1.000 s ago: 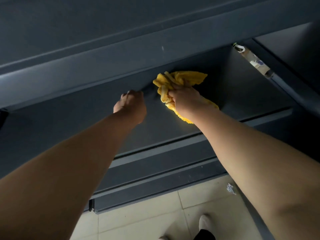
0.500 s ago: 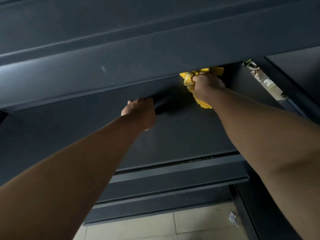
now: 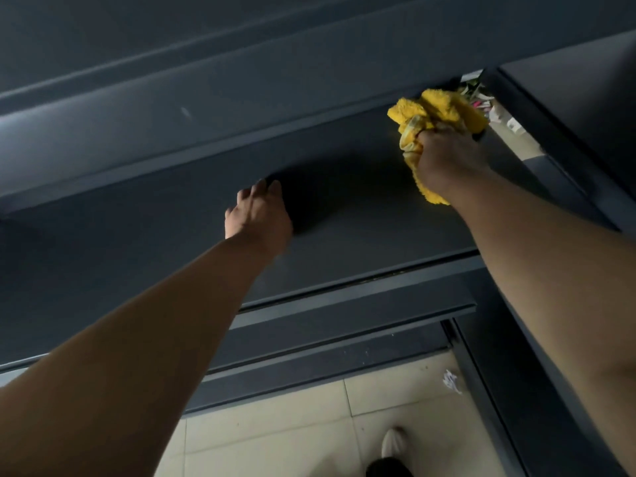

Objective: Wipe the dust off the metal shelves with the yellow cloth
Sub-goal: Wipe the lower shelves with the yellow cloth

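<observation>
At the far right corner of the metal shelf (image 3: 361, 242), grips the yellow cloth (image 3: 437, 108) bunched in the right hand (image 3: 447, 160), with fingers curled tight round it, a wad pushed out ahead of the knuckles and a tail trailing under the wrist. Presses it down against the surface, likely to work the wad into the angle beside the upright post (image 3: 564, 156), where dust would gather. Rests the left hand (image 3: 258, 215) mid-shelf, well apart from the cloth, with fingers loosely out and nothing held, probably as a brace for the long reach under the upper shelf (image 3: 206, 115). Cannot tell dust from shadow on such dark metal. Reads as mid-wipe, with the stretch left of the cloth probably not yet done
</observation>
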Demonstrator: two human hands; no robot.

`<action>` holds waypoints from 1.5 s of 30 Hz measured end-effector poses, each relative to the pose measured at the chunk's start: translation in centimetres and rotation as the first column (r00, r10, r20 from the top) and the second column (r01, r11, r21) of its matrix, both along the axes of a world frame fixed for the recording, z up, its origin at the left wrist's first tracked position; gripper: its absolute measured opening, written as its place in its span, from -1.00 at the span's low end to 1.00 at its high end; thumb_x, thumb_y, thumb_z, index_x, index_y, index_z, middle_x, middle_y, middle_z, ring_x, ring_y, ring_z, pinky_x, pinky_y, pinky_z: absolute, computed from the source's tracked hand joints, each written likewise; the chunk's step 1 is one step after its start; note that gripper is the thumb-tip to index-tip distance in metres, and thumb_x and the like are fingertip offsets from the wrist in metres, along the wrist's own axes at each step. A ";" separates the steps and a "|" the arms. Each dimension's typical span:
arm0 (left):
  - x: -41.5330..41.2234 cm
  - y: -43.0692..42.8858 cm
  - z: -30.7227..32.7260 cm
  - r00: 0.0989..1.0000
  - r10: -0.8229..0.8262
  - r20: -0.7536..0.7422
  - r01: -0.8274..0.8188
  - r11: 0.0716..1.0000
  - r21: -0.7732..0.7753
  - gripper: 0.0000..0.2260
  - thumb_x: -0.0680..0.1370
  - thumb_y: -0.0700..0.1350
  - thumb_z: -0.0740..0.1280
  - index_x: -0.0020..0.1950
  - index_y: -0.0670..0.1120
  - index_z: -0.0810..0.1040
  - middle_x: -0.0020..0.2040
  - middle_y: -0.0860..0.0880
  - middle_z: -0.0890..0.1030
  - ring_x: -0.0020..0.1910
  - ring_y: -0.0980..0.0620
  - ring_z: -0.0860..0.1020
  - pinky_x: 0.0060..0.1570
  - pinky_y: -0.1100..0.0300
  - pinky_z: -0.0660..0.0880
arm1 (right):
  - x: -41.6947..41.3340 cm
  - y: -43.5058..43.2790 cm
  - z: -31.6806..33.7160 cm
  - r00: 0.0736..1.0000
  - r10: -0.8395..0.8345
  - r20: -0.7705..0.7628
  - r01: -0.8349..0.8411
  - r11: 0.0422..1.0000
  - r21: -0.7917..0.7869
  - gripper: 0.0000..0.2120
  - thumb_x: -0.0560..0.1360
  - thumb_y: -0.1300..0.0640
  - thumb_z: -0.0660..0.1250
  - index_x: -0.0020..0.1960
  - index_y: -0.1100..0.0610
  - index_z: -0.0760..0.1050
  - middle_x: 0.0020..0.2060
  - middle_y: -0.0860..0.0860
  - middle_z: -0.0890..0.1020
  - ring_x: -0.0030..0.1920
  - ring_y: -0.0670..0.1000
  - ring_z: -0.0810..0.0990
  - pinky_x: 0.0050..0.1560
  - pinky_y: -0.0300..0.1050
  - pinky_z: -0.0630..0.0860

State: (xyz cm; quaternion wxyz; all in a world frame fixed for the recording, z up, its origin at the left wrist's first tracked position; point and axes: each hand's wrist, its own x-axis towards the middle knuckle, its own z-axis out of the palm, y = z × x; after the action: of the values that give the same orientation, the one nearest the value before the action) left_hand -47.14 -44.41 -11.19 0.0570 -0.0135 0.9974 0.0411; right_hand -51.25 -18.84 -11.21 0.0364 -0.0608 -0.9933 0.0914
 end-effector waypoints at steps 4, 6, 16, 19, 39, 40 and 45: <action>1.5 -1.1 0.1 0.999 -0.032 0.008 0.032 0.999 0.023 -0.57 0.49 -0.17 0.26 0.36 -0.06 0.35 0.35 -0.08 0.34 0.32 -0.17 0.32 0.19 -0.09 0.35 | 2.4 -0.8 0.1 1.000 0.026 -0.017 -0.025 0.999 0.037 -0.64 0.60 0.11 0.14 0.32 0.25 0.43 0.31 0.23 0.44 0.37 0.23 0.31 0.43 0.09 0.13; 2.2 -2.0 0.3 0.999 -0.042 0.015 0.042 0.999 0.020 -0.60 0.50 -0.19 0.23 0.35 -0.06 0.38 0.34 -0.07 0.34 0.31 -0.16 0.32 0.18 -0.08 0.37 | 3.5 -1.7 0.1 1.000 0.024 -0.009 -0.023 0.997 0.070 -0.63 0.59 0.08 0.15 0.30 0.27 0.44 0.28 0.25 0.47 0.35 0.24 0.33 0.42 0.09 0.13; 7.1 -8.4 1.9 0.996 0.038 0.080 -0.047 0.992 0.113 -0.57 0.51 -0.27 0.16 0.38 -0.07 0.40 0.35 -0.09 0.42 0.31 -0.14 0.40 0.21 -0.02 0.42 | 8.7 -9.9 0.2 0.986 0.092 0.141 -0.125 0.960 0.250 -0.57 0.62 0.03 0.06 0.43 0.18 0.28 0.42 0.13 0.35 0.48 0.09 0.15 0.51 0.13 -0.09; 8.2 -10.4 2.8 0.991 0.081 0.104 -0.090 0.992 0.090 -0.58 0.49 -0.29 0.15 0.33 -0.09 0.46 0.26 -0.14 0.49 0.23 -0.17 0.47 0.14 0.00 0.45 | 9.6 -13.3 0.1 0.976 0.128 0.176 -0.173 0.945 0.277 -0.59 0.60 0.10 0.10 0.42 0.15 0.27 0.45 0.09 0.31 0.50 0.07 0.11 0.51 0.14 -0.09; 11.3 -20.6 3.1 0.993 0.114 -0.038 -0.098 0.954 0.284 -0.74 0.54 -0.07 0.17 0.22 -0.04 0.44 0.25 -0.10 0.46 0.15 -0.15 0.44 -0.10 0.04 0.38 | 11.8 -28.5 1.6 0.929 0.360 0.084 -0.297 0.863 -0.408 -0.64 0.61 0.01 0.13 0.39 -0.04 0.38 0.50 -0.02 0.23 0.46 0.10 0.23 0.42 -0.02 0.21; 11.0 -19.3 2.9 0.995 0.092 -0.049 -0.070 0.941 0.330 -0.65 0.56 0.01 0.17 0.35 0.01 0.38 0.35 -0.07 0.40 0.27 -0.13 0.39 0.02 0.01 0.40 | 11.9 -27.4 1.9 0.945 0.323 0.041 -0.266 0.838 -0.477 -0.65 0.62 0.02 0.12 0.39 -0.05 0.38 0.47 -0.01 0.29 0.44 0.08 0.29 0.37 -0.08 0.26; 9.9 -11.9 1.2 0.999 -0.047 0.013 0.039 0.925 0.377 -0.36 0.53 0.28 0.12 0.55 0.09 0.04 0.57 -0.07 0.02 0.52 -0.12 0.01 0.43 -0.10 0.11 | 12.1 -20.7 1.8 0.975 0.222 0.009 -0.207 0.922 -0.327 -0.58 0.61 0.21 0.10 0.44 0.03 0.32 0.36 0.11 0.45 0.33 0.17 0.42 0.26 0.04 0.43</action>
State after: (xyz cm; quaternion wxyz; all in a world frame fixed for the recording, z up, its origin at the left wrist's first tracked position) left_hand -37.19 -56.33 -10.01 0.0704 0.0192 0.9704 0.2301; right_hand -39.11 -39.53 -9.36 -0.0072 0.0411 -0.9659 0.2554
